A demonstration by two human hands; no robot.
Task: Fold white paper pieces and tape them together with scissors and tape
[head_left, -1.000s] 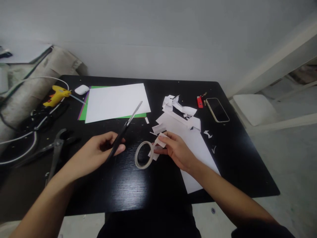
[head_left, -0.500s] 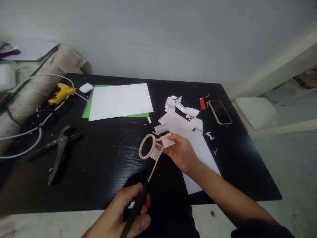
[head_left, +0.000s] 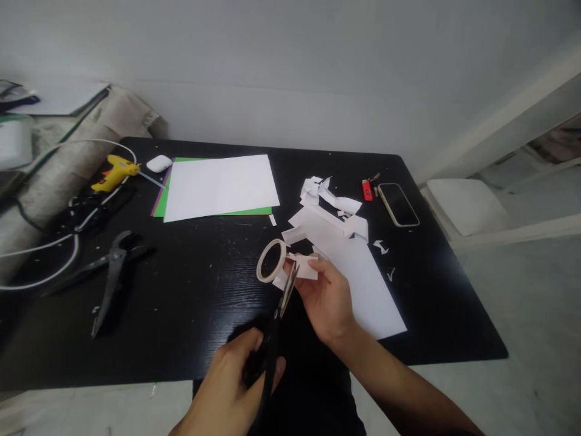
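Note:
My left hand [head_left: 236, 372] is wrapped round the black handles of a pair of scissors [head_left: 287, 298]. The blades point up and away, slightly parted, with their tips at the edge of a small white paper piece [head_left: 307, 267]. My right hand [head_left: 327, 297] pinches that piece between thumb and fingers. A white ring [head_left: 259, 270] with a dark opening hangs at the left of the piece and seems joined to it; the join is partly hidden by fingers and blades. Below the ring a further white flap [head_left: 279, 280] sticks out.
On the black table [head_left: 204, 315] lie a long white paper strip [head_left: 376, 303], crumpled offcuts [head_left: 311, 191], white sheets [head_left: 222, 184] over green ones, pliers [head_left: 114, 266], a yellow glue gun [head_left: 113, 172], a white case [head_left: 159, 163], a red lighter [head_left: 367, 190] and a phone [head_left: 399, 204].
The scissors have turned more upright and their blades now show parted at the paper piece. My left hand has shifted right. The held piece has turned a little, its face now more toward me.

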